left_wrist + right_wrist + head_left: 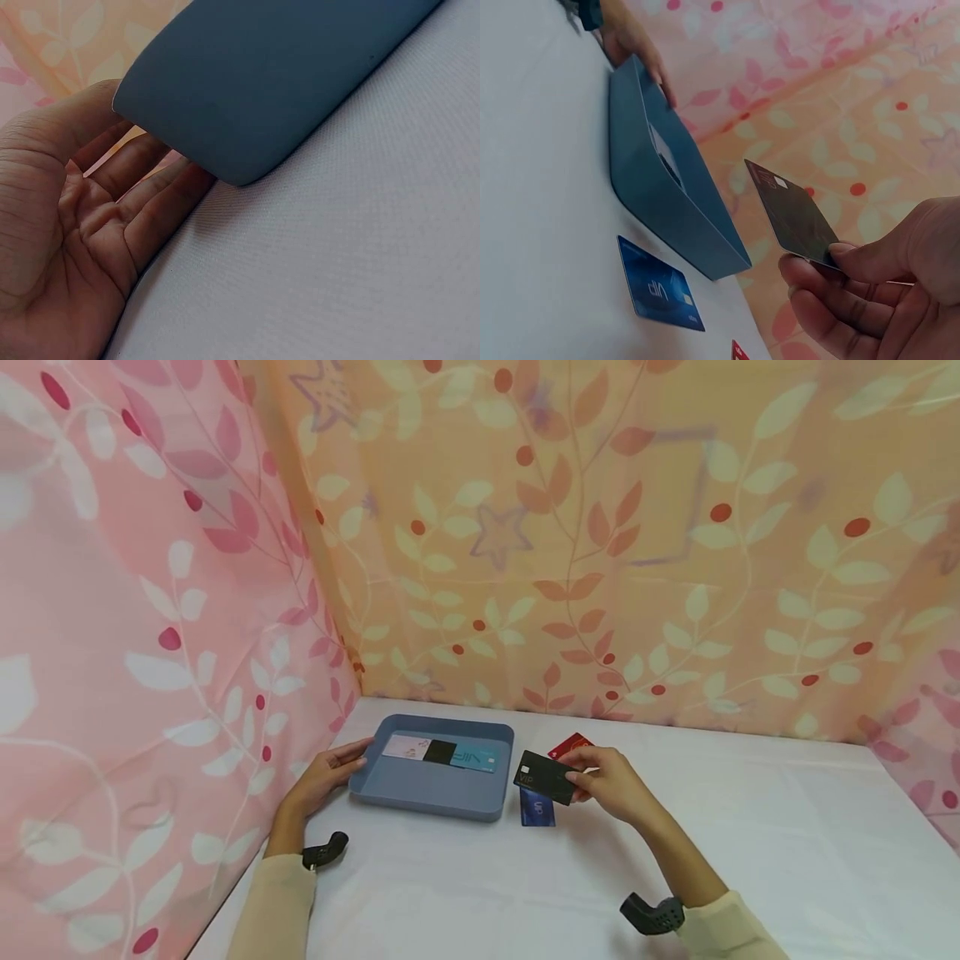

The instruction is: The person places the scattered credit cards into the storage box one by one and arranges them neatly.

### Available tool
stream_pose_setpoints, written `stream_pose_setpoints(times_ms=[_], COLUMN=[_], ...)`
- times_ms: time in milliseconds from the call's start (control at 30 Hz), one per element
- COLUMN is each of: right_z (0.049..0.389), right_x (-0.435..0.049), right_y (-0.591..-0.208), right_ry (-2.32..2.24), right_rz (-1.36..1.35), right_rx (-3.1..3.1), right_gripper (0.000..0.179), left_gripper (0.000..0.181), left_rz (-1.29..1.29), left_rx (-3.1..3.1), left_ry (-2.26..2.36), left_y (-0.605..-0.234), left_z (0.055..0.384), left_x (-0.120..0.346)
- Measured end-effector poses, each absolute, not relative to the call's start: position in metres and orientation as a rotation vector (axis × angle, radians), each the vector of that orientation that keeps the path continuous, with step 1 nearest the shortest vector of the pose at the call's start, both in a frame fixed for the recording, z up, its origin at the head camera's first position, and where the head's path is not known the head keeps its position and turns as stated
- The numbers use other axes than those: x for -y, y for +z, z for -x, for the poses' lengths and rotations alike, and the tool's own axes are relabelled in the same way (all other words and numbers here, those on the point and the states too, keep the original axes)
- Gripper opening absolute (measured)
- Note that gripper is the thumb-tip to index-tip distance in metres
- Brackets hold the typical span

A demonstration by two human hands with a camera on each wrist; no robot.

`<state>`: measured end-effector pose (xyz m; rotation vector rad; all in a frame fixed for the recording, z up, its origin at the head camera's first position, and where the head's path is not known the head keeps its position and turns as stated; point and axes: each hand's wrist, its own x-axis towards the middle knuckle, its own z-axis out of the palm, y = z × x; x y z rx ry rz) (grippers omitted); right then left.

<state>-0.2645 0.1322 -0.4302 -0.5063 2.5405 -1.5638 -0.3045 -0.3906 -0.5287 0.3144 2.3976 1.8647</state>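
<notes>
A black VIP card is pinched at its right end between the thumb and fingers of my right hand, held above the table just right of the tray. My left hand rests against the left side of the blue-grey tray, its fingers straight along the wall in the left wrist view. Inside the tray lie a pale pink card, a dark card and a light blue card in an overlapping row. On the table, a blue card and a red card are partly hidden.
A white cloth covers the table. Floral curtains stand close behind it, and a pink one is beside my left arm. Small black cameras sit on both wrists.
</notes>
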Motion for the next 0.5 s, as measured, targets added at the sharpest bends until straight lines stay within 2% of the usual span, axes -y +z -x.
stream_pose_setpoints(times_ms=[500], right_z=[0.281], right_x=[-0.109], right_y=[-0.419], right_ry=[-1.571], right_rz=[0.563], right_rx=[-2.461], right_gripper=[0.022], left_gripper=[0.054], left_rz=[-0.291], left_rx=[-2.397], left_ry=[1.857], left_y=[-0.529], left_z=[0.306], left_x=[0.390])
